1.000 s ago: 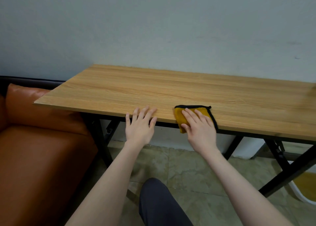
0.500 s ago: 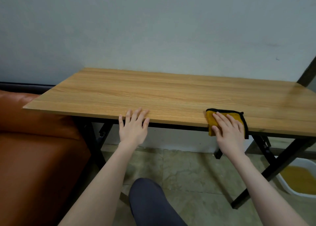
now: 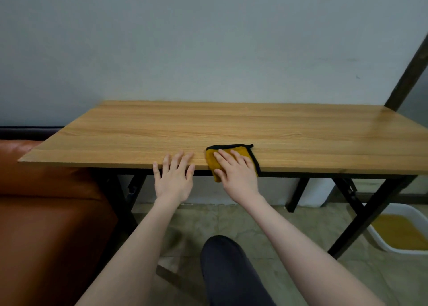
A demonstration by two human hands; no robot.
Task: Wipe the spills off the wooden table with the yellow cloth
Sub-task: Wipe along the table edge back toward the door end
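A yellow cloth (image 3: 214, 161) with a black hem lies folded at the front edge of the wooden table (image 3: 231, 127), one corner hanging over the edge. My right hand (image 3: 236, 173) presses flat on the cloth with straight fingers. My left hand (image 3: 174, 177) rests beside it to the left, fingers spread, fingertips on the table's front edge. I cannot make out any spill on the wood; the far right of the top has a sheen.
An orange-brown leather sofa (image 3: 46, 213) stands left of the table. A white basin (image 3: 398, 231) with yellowish liquid sits on the tiled floor under the table's right end. Black folding legs (image 3: 361, 213) stand below. My dark-trousered knee (image 3: 229, 268) is in front. A dark slanted bar (image 3: 407, 71) leans at the right.
My right hand slid the cloth back to the left along the front edge, close to my left hand. The left hand stayed on the edge.
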